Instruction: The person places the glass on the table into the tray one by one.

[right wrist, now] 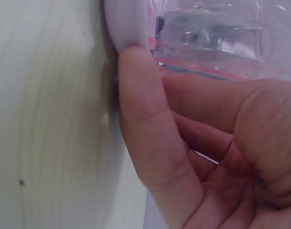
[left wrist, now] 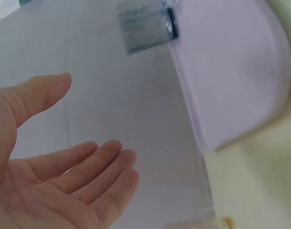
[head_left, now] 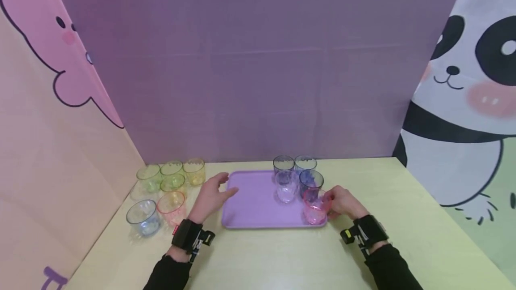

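**A:** So what's going on with the right hand (head_left: 341, 202) here?

**B:** It's curling its fingers (right wrist: 150, 143) round the pink cup (head_left: 316, 207) — the wrist view is showing fingers and thumb wrapped right against the clear pink wall. The cup is standing upright at the near right corner of the purple tray (head_left: 250, 205), which I'm using as my landmark. From the wrist view the fingertip is also pressing against the tray's rim there.

**A:** And the left hand (head_left: 210, 198)?

**B:** It's hanging just beside the tray's left edge, fingers (left wrist: 88, 167) spread and relaxed, palm open, holding nothing. I can't tell from the head view whether it's actually touching the rim — the wrist camera is showing a gap, though.

**A:** What else is sitting on the tray?

**B:** A clear cup (head_left: 286, 185) and a dark bluish cup (head_left: 311, 180) are standing toward the tray's far right, just behind the pink one. Two more greyish cups (head_left: 294, 164) are standing at the tray's far edge; whether they're on it or just behind it, I can't tell.

**A:** And off the tray?

**B:** To its left there's a bunch on the yellow-green table (head_left: 403, 236): green cups (head_left: 161, 176) and a yellow cup (head_left: 194, 171) toward the far side, an orange-pink cup (head_left: 172, 207) and a blue cup (head_left: 142, 217) nearer. All are standing upright.
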A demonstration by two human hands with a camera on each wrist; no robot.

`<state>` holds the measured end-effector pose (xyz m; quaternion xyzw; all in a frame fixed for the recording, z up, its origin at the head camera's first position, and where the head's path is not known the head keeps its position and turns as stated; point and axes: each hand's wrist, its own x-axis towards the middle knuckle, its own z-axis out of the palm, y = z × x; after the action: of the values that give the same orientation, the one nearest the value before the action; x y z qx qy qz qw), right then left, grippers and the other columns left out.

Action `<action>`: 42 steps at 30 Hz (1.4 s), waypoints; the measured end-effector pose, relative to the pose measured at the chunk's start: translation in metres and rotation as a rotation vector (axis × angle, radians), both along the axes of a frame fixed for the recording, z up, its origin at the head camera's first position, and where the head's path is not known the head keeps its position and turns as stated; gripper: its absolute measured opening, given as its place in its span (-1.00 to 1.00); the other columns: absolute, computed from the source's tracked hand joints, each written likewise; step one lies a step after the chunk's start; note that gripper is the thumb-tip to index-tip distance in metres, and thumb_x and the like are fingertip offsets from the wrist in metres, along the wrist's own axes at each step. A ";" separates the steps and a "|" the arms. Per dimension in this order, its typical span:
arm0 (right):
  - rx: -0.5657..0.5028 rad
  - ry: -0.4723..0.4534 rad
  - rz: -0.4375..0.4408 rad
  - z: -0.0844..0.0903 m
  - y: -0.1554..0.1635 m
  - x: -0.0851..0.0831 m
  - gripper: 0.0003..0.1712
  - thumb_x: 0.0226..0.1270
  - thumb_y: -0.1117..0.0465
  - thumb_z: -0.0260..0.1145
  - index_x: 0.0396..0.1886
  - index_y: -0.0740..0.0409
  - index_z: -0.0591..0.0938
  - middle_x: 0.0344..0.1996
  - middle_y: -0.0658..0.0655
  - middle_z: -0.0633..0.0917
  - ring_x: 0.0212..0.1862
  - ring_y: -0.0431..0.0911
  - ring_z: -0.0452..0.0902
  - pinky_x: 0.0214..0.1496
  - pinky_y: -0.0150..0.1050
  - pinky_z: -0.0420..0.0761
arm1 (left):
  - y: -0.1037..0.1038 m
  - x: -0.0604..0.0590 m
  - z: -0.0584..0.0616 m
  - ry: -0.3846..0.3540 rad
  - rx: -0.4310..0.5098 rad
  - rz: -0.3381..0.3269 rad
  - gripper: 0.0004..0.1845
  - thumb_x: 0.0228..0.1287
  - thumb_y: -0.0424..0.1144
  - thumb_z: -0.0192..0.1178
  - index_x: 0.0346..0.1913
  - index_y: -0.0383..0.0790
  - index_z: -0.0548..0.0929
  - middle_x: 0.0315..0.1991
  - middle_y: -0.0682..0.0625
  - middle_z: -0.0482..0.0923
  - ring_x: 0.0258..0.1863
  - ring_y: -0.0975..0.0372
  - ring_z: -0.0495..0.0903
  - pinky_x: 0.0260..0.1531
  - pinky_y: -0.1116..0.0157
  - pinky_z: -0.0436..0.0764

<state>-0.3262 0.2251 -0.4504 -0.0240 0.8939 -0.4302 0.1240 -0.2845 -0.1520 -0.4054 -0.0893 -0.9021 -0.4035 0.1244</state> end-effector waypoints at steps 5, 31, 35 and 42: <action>-0.005 0.011 0.006 -0.002 0.001 0.000 -0.72 -0.06 0.55 0.21 -0.27 0.39 0.64 -0.44 0.18 0.62 -0.54 -0.05 0.56 -0.52 -0.21 0.63 | -0.022 0.014 0.009 0.029 -0.012 0.032 -0.42 0.09 -0.11 0.28 0.14 -0.34 0.43 0.05 -0.24 0.50 0.04 -0.07 0.46 0.00 0.04 0.46; -0.017 0.031 0.020 0.003 -0.001 0.004 -0.74 -0.10 0.56 0.21 -0.33 0.38 0.64 -0.46 0.18 0.63 -0.58 -0.05 0.55 -0.53 -0.21 0.63 | -0.145 0.051 0.036 -0.175 -0.252 0.219 -0.28 0.25 -0.03 0.07 0.22 -0.60 0.19 0.14 -0.53 0.23 0.12 -0.30 0.23 0.00 -0.16 0.31; -0.017 0.036 0.024 0.002 -0.001 0.003 -0.74 -0.11 0.56 0.22 -0.33 0.37 0.64 -0.49 0.18 0.64 -0.59 -0.06 0.55 -0.53 -0.21 0.63 | -0.155 0.054 0.037 -0.227 -0.303 0.213 -0.27 0.23 -0.08 0.07 0.21 -0.65 0.14 0.15 -0.56 0.18 0.12 -0.34 0.18 0.01 -0.19 0.29; -0.017 0.018 0.015 -0.001 0.000 0.000 -0.75 -0.06 0.55 0.22 -0.30 0.40 0.63 -0.48 0.17 0.62 -0.56 -0.06 0.56 -0.52 -0.21 0.63 | -0.163 0.055 0.035 -0.318 -0.301 0.194 -0.18 0.09 -0.16 0.21 0.22 -0.68 0.09 0.16 -0.59 0.11 0.13 -0.37 0.14 0.04 -0.19 0.27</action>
<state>-0.3267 0.2255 -0.4517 -0.0357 0.8910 -0.4367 0.1189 -0.2292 -0.3154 -0.3699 0.0449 -0.9646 -0.2598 0.0044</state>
